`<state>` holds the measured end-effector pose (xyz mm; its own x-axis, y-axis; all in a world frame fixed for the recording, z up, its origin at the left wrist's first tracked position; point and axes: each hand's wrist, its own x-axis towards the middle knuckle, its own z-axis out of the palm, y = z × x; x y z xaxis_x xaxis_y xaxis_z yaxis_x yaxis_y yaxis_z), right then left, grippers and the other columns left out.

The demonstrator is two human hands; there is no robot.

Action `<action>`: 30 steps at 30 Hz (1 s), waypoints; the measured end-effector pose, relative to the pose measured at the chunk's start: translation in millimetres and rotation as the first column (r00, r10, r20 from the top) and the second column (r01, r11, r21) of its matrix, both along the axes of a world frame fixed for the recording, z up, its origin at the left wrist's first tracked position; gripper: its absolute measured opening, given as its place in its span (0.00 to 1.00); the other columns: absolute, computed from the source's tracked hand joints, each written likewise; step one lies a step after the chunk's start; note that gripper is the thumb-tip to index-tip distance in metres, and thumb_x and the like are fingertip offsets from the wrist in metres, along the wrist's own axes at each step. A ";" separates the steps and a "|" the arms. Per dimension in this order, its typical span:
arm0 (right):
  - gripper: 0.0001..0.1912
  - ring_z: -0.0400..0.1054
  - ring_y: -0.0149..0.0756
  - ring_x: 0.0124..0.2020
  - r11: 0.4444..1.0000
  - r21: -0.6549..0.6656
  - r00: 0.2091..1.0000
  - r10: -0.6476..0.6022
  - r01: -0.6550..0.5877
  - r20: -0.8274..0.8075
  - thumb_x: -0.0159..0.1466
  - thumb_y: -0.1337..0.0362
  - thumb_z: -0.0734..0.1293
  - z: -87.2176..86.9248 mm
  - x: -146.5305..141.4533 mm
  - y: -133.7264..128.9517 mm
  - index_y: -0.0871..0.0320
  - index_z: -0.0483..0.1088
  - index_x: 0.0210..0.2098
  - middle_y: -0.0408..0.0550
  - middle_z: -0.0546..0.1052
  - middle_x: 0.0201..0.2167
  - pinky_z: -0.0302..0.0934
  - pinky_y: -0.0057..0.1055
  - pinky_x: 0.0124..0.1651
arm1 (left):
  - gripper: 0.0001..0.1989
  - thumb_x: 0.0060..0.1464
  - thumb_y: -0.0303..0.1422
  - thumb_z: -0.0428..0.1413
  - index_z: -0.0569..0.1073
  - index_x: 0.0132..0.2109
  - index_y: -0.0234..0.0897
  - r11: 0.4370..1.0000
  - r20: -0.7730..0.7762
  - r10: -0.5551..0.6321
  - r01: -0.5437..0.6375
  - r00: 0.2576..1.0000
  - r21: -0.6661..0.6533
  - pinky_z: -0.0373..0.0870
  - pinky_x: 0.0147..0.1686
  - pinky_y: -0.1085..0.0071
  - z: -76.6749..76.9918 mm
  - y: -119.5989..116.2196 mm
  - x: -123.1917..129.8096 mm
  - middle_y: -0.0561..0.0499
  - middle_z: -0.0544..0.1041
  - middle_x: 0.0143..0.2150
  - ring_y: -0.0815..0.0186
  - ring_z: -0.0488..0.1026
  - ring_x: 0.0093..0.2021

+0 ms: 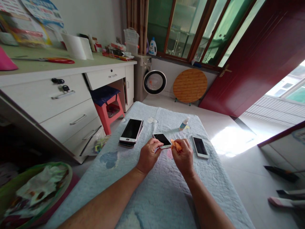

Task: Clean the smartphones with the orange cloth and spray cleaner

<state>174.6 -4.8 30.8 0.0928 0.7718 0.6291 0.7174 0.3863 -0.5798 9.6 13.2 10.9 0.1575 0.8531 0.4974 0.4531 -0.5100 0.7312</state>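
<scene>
My left hand [149,155] grips the near left part of a white phone [162,139] with a dark screen, held over the cloth-covered table [152,197]. Bunched in my right hand [184,156] is an orange cloth [176,145], which meets the phone's right end. To the left lies a stack of phones [131,129], the top one white-framed with a dark screen. Another white phone [200,147] rests face up to the right of my right hand. Behind my hands stands a small spray bottle [183,124] with a blue label.
A white desk [69,101] runs along the left, with scissors [59,60] and a paper roll [75,47] on top. Below it is a red stool [108,113]. A waste basket [68,183] sits at the lower left. Sunlit floor lies right of the table.
</scene>
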 end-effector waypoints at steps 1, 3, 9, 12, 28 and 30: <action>0.06 0.63 0.33 0.32 1.000 -0.009 1.000 -0.001 0.001 0.004 0.57 0.71 0.62 -0.8 -0.3 0.3 0.56 0.67 0.34 0.43 0.67 0.31 0.59 0.30 0.36 | 0.08 0.55 0.26 0.56 0.77 0.41 0.41 1.000 -0.011 0.003 -0.003 1.000 0.002 0.71 0.44 0.69 0.2 0.4 -0.4 0.50 0.76 0.40 0.64 0.75 0.42; 0.06 0.63 0.33 0.32 1.000 -0.020 1.000 -0.008 0.008 0.010 0.57 0.70 0.63 -2.0 -1.1 0.6 0.56 0.67 0.34 0.43 0.67 0.31 0.59 0.29 0.36 | 0.08 0.56 0.27 0.56 0.77 0.41 0.41 1.000 -0.028 0.004 -0.004 1.000 0.019 0.71 0.45 0.69 0.1 1.1 -1.5 0.50 0.77 0.41 0.64 0.75 0.42; 0.08 0.64 0.33 0.33 0.999 -0.008 0.999 0.048 -0.048 0.019 0.59 0.71 0.62 -5.4 -10.2 -2.1 0.56 0.68 0.37 0.45 0.68 0.33 0.61 0.29 0.36 | 0.06 0.57 0.28 0.55 0.76 0.41 0.39 0.999 -0.032 0.003 -0.002 0.999 0.049 0.71 0.46 0.68 -3.9 3.5 -3.8 0.49 0.79 0.42 0.63 0.76 0.43; 0.12 0.65 0.33 0.35 0.994 0.000 0.993 0.109 -0.109 0.034 0.60 0.73 0.61 -9.2 -19.3 -5.4 0.56 0.69 0.41 0.46 0.68 0.35 0.62 0.28 0.37 | 0.07 0.59 0.31 0.54 0.76 0.41 0.38 0.999 -0.025 0.001 0.000 1.000 0.043 0.70 0.46 0.69 -4.0 3.9 -3.1 0.49 0.79 0.42 0.63 0.76 0.43; 0.11 0.62 0.32 0.33 0.999 -0.010 0.988 0.054 -0.053 0.142 0.57 0.76 0.60 -3.2 -8.4 -4.6 0.56 0.66 0.36 0.44 0.65 0.33 0.60 0.28 0.37 | 0.06 0.58 0.30 0.56 0.77 0.40 0.38 0.999 -0.011 -0.006 0.007 1.000 0.053 0.71 0.46 0.68 -5.1 9.7 -5.9 0.48 0.79 0.42 0.63 0.76 0.43; 0.10 0.62 0.32 0.33 0.999 -0.008 0.988 0.032 -0.031 0.150 0.56 0.76 0.60 -2.8 -6.2 -4.1 0.56 0.66 0.35 0.44 0.65 0.32 0.59 0.28 0.36 | 0.06 0.57 0.30 0.56 0.76 0.41 0.38 0.998 -0.007 -0.006 0.007 1.000 0.055 0.72 0.46 0.68 -5.1 10.0 -6.6 0.49 0.79 0.42 0.63 0.77 0.43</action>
